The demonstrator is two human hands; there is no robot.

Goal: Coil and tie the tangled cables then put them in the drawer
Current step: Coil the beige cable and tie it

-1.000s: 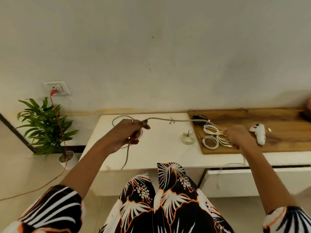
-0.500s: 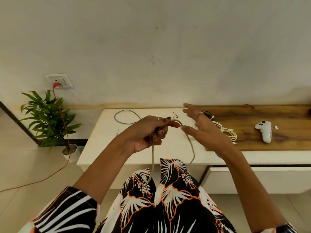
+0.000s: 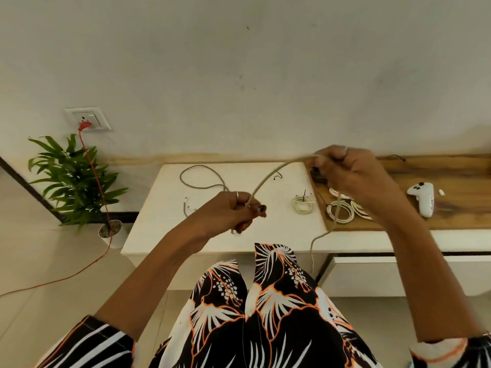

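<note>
— On the far left, what do you see?

— A potted plant [image 3: 77,179] under a wall socket [image 3: 87,119], with a red cord [image 3: 97,176] plugged in.

— And your left hand [image 3: 225,213]?

— Your fingers curl tight round one end of the beige cable [image 3: 268,177], over the white table [image 3: 164,224]. A grey cable [image 3: 198,177] lies loose behind it.

— Your right hand [image 3: 353,173]?

— Raised, pinching the same cable; the rest hangs past the table edge. Below it, coiled white cables [image 3: 341,212] rest on the wooden board [image 3: 457,211], near a white controller [image 3: 423,195].

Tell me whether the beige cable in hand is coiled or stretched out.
Stretched out: the beige cable spans from left hand to right hand, tail dangling.
</note>
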